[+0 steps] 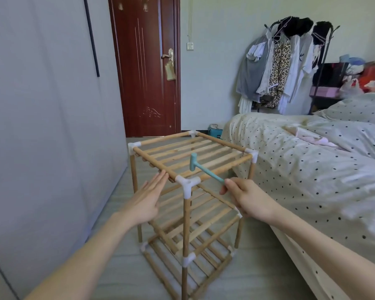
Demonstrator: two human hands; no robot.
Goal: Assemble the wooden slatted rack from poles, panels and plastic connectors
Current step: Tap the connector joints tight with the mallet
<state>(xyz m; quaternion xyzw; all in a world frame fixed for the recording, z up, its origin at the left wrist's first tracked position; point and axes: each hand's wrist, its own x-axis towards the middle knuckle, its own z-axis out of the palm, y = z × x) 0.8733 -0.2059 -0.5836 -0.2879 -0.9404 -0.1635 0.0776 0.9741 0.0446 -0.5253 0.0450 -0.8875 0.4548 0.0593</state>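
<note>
I saw the wooden rack (191,191) standing upright on the floor (121,267) in the lower middle of the frame, three slatted shelves one above another, with white plastic connectors at the corners. The top shelf (191,152) sat level, and the nearest top connector (187,183) showed an open socket facing up.

My left hand (146,200) was at the left of the rack with its fingers straight and together, the fingertips (164,173) touching or just beside the near left pole of the top shelf; I could not tell which. It held nothing.

My right hand (245,197) was just right of that nearest connector, its fingers curled round the end of the handle of a small teal plastic hammer (204,168). The hammer lay slanted over the top shelf, its head (193,162) up and to the left over the slats; whether the head touched them I could not tell.

To the right of the frame lay a bed (301,169) with a dotted cover, close beside the rack. A dark red door (145,68) stood behind in the upper middle, and clothes hung on a stand (284,66) at the upper right. A pale wall (48,115) filled the left side.
</note>
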